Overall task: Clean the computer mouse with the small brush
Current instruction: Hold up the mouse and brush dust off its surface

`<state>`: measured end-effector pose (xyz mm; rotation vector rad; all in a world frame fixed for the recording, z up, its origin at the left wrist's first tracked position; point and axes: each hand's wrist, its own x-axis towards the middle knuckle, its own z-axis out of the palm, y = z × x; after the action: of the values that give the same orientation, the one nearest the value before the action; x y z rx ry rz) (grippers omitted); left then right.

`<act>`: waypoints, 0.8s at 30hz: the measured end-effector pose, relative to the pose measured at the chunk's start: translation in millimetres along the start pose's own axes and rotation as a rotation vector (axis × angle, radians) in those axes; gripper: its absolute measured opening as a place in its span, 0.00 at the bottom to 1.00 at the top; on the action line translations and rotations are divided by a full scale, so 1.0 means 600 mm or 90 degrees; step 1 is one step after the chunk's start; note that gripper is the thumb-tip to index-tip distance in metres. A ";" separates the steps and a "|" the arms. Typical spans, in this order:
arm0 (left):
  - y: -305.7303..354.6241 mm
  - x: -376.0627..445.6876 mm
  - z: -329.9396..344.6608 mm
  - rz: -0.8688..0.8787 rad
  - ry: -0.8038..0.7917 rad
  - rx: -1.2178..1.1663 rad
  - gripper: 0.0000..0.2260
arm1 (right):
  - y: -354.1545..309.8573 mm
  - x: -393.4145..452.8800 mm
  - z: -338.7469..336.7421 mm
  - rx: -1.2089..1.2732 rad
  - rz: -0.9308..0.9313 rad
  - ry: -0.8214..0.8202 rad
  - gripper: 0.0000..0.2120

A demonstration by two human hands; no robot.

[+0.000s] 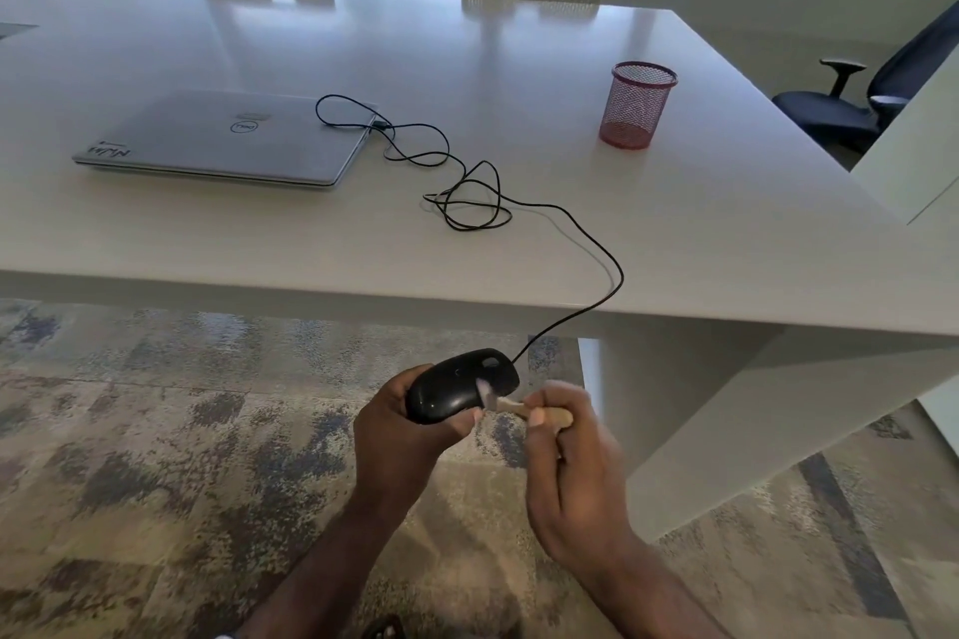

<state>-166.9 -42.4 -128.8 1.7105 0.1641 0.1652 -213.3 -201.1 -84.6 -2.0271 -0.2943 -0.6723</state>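
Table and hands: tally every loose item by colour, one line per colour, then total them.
Black: 1, the mouse with its cable, held in the left hand
Silver: 1, the laptop
Red: 1, the mesh cup
Tan: 1, the brush in the right hand
Total: 4

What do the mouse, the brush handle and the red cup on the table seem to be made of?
Mouse: glossy black plastic, going by its highlights. Brush handle: probably pale wood; tan, matte, blurred. Red cup: wire mesh, likely coated metal; you see through it.
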 end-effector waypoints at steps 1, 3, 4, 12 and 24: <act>-0.003 0.001 0.001 -0.003 -0.003 0.000 0.23 | -0.004 -0.003 0.005 0.017 0.000 -0.019 0.06; -0.010 0.004 0.001 -0.017 -0.006 0.003 0.22 | -0.009 -0.008 0.012 0.052 0.000 -0.058 0.05; -0.012 0.006 0.000 -0.027 -0.008 0.004 0.22 | -0.012 -0.008 0.014 0.065 -0.003 -0.074 0.05; 0.005 0.005 0.000 -0.012 0.002 -0.005 0.21 | 0.008 0.007 -0.009 0.011 -0.007 0.083 0.07; 0.009 0.005 -0.001 -0.031 -0.021 -0.012 0.22 | -0.010 -0.001 0.012 0.014 -0.055 -0.060 0.05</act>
<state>-164.2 -42.2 -123.3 1.6877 0.1790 0.1013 -213.9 -191.9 -83.5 -2.0379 -0.4455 -0.6240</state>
